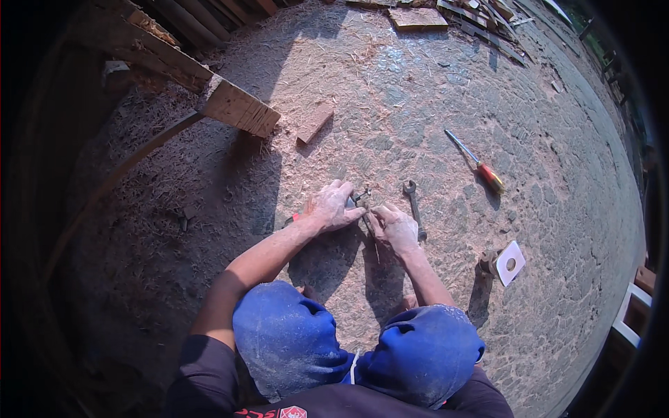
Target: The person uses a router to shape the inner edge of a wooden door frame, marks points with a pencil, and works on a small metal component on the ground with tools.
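My left hand (333,207) is closed over a tool with a grey body (350,203) and a red part beside the wrist. Most of it is hidden under the palm, so its kind cannot be told. A small dark metal fitting (362,196) juts out past the fingers. Close by on the right, my right hand (395,228) has its fingertips pinched together at the same tool; what they hold is too small to make out. A spanner (413,202) lies just beyond the right hand. Farther right rests a screwdriver (489,175) with a red and yellow handle.
A white square plate with a round hole (504,270) sits on a dark round piece at the right. A wood block (316,124) lies ahead, near a thick timber beam (240,111). Scrap boards (418,19) are piled at the far side. Shavings cover the rough ground.
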A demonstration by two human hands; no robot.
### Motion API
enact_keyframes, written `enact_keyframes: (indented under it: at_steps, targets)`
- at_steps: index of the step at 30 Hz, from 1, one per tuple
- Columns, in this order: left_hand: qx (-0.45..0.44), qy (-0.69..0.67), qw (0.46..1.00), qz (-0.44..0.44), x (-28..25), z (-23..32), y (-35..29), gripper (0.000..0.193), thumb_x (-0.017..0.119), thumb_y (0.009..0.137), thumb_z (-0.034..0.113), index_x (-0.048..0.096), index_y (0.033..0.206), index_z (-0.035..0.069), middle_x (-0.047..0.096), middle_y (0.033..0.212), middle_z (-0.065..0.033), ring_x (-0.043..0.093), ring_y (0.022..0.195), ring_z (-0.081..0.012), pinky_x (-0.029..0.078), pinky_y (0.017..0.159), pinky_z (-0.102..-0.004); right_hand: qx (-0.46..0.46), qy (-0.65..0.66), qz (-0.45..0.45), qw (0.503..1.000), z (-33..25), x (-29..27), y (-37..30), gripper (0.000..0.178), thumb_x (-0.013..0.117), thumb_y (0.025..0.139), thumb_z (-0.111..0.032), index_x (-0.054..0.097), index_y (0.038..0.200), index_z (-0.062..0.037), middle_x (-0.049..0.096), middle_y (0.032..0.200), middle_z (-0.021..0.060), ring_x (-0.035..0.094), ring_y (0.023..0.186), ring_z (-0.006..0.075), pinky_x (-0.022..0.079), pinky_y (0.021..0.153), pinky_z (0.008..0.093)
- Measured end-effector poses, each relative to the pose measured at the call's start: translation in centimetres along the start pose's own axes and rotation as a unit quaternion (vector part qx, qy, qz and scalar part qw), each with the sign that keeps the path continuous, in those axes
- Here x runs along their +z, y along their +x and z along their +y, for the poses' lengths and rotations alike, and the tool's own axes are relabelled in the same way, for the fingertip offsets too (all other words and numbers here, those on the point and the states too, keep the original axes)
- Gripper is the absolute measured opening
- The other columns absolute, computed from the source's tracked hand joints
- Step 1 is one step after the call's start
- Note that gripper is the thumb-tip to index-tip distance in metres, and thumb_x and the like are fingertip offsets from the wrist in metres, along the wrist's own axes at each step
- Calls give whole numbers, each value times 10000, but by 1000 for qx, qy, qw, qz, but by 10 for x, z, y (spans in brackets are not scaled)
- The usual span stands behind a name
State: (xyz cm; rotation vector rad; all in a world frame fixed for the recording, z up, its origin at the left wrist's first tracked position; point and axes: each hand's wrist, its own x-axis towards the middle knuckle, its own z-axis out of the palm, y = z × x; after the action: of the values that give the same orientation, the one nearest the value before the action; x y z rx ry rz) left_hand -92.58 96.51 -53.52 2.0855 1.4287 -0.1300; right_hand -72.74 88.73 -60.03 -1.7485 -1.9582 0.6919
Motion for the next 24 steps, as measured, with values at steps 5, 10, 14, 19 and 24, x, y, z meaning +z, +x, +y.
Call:
enact_keyframes:
  at_steps: [5,10,14,19,24]
  targets:
    - [-10,-17,1000,4,-1,1,-5,549,680,832,502,550,1125,57,556,1135,-199,563,1102,-418,468,899,-513,186,-91,47,977,22,-49,-6,290,688,832,-221,562,1057,-89,638,978,175,656,903,396,523,756,505]
    - [4,-16,1000,3,-1,2,-4,553,689,838,475,537,1156,50,551,1152,-204,561,1112,-415,467,910,-507,210,-45,-22,976,33,-43,-5,298,651,808,-220,546,1033,-55,645,946,201,640,879,412,504,763,521]
    - [16,-17,1000,-17,0,-4,-1,570,687,834,490,520,1193,80,530,1218,-192,523,1201,-393,459,954,-518,127,8,45,991,34,-33,-19,170,623,858,-188,582,963,-60,615,865,191,624,814,371,492,692,473]
    - [20,-33,999,-25,2,-4,1,553,703,822,475,533,1176,86,528,1222,-192,513,1209,-399,455,962,-514,30,47,21,998,-34,-55,-24,118,595,907,-164,566,982,-78,609,843,178,624,758,376,492,651,458]
    - [20,-41,999,-3,6,-9,0,492,697,813,424,557,1148,93,535,1143,-187,537,1137,-395,456,920,-491,14,-61,-123,990,-52,-47,-12,447,580,845,-128,522,1278,-33,649,1006,199,662,859,399,538,734,485]
